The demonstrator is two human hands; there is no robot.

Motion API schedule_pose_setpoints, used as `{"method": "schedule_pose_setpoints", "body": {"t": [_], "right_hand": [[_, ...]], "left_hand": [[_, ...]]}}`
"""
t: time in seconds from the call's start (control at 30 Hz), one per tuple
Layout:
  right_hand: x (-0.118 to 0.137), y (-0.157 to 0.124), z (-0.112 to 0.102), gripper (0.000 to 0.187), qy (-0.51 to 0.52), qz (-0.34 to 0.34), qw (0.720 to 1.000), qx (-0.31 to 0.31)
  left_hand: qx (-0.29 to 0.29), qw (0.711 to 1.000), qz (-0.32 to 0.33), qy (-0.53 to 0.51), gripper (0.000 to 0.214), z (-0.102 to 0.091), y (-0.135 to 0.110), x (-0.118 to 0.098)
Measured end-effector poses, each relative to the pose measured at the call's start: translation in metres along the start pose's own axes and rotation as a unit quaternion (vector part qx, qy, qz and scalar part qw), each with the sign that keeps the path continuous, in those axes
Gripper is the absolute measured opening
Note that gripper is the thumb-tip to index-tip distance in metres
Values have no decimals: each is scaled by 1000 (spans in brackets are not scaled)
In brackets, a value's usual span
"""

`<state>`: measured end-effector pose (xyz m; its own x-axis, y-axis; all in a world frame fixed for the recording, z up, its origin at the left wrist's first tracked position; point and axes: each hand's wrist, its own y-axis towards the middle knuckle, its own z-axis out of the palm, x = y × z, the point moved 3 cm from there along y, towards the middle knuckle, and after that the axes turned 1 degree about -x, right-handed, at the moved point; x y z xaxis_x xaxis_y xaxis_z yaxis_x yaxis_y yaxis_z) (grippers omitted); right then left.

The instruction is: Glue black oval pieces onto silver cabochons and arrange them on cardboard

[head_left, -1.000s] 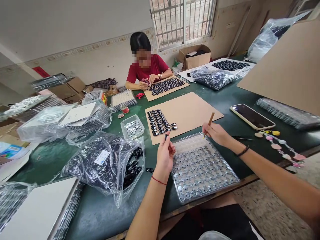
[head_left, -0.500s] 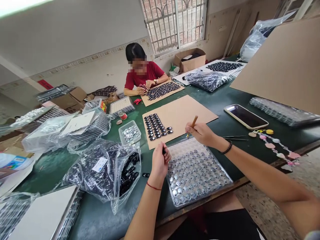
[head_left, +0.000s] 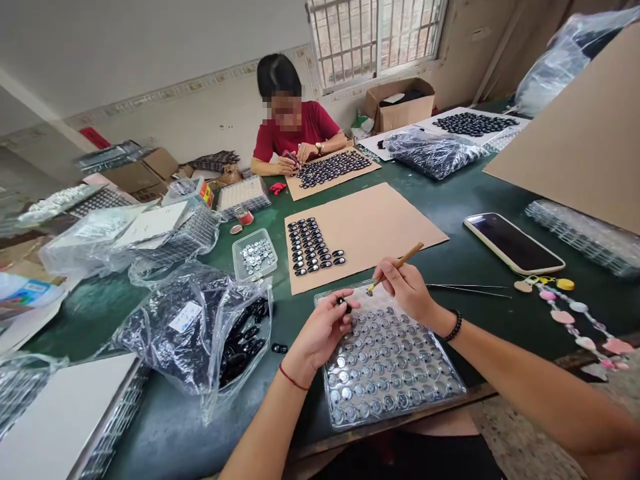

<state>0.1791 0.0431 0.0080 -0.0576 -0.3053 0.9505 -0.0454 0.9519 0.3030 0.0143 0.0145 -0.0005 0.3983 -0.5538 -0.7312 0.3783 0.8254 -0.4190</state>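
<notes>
Over the clear plastic tray (head_left: 463, 390), my left hand (head_left: 320, 333) pinches a small black oval piece (head_left: 344, 305). My right hand (head_left: 407, 293) grips a slim wooden stick (head_left: 411, 255), whose lower tip carries a small shiny round piece (head_left: 370, 291). That tip is close to the black piece, with a small gap between them. Rows of round silvery pieces (head_left: 385, 370) fill much of the tray. Behind it lies a cardboard sheet (head_left: 385, 223), with black oval pieces (head_left: 309, 243) bearing shiny spots in rows on its left side.
Left of the cardboard stands a plastic tub (head_left: 235, 250) of small shiny pieces. An open plastic bag (head_left: 170, 347) holds black pieces; one loose piece (head_left: 279, 348) lies beside it. Tweezers (head_left: 475, 288) and a phone (head_left: 510, 240) lie right. Across the table a co-worker (head_left: 320, 123) handles similar pieces.
My left hand has turned and opened up somewhat, showing the black piece at its fingertips. The stick in my right hand is tilted lower, its tip nearer my left hand. The view has shifted slightly.
</notes>
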Motion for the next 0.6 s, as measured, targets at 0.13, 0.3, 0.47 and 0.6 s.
{"method": "schedule_pose_setpoints", "body": {"t": [0.13,0.3,0.47,0.6], "right_hand": [[7,-6,2,39,2,-21,1000,11],[10,-13,4,39,-19,-55,998,5],[9,-16,4,36,-6,-67,998,0],[10,-18,3,36,-2,-77,997,-11]], "left_hand": [[4,998,22,56,27,3,0,2],[-6,998,9,70,21,4,-1,4],[11,1000,-21,9,28,4,-2,3],[8,1000,-5,29,23,3,1,5]]}}
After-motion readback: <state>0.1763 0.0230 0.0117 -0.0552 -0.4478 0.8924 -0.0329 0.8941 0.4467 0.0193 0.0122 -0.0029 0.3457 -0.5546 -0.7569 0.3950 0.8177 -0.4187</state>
